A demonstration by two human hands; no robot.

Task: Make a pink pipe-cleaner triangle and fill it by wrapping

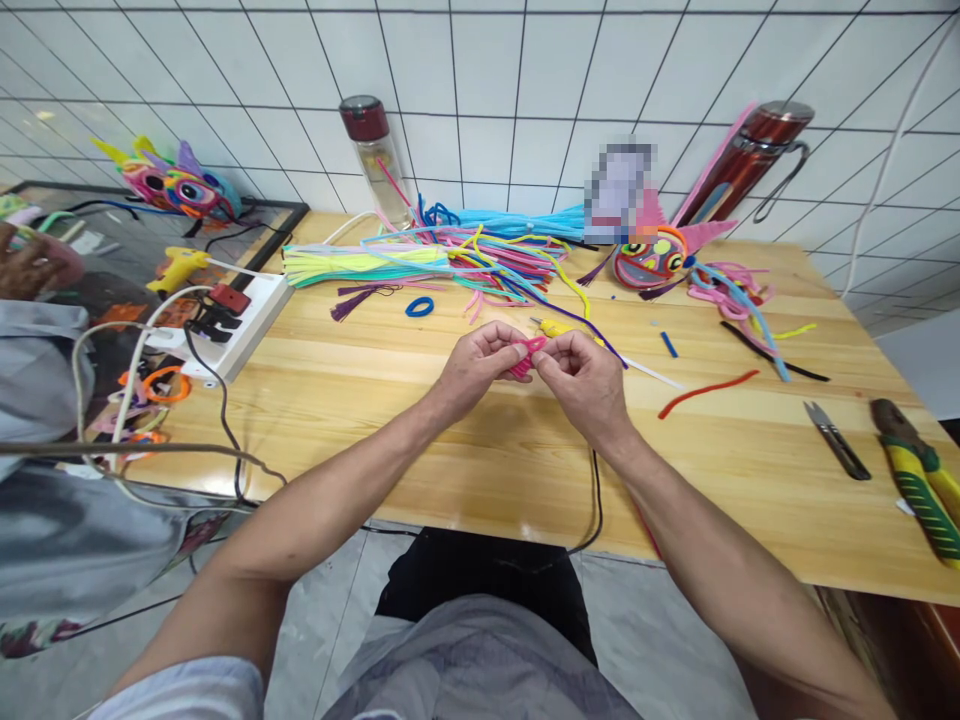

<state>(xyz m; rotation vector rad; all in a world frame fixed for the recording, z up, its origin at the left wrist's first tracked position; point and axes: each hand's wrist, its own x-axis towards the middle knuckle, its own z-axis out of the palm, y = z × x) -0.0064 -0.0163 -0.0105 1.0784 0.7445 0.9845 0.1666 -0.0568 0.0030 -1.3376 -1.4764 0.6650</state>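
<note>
Between my two hands, above the middle of the wooden table, is a small piece of bright pink pipe cleaner (529,352), bent into close folds. My left hand (484,362) pinches its left side between thumb and fingers. On the other side my right hand (585,375) grips it with thumb and forefinger, and the fingertips hide part of it. Just behind my right hand lies a yellow glue gun (559,327), mostly covered by the hand. A white pipe cleaner (654,374) and a red pipe cleaner (709,393) lie to the right.
Bundles of coloured pipe cleaners (367,265) lie along the back, near a glass bottle (375,150) and a red flask (742,165). A colourful animal head (652,258) stands at back right. Snips (836,440) and pliers (915,470) lie right. Cables and a power strip (244,325) are left, beside a co-worker's hand (30,262).
</note>
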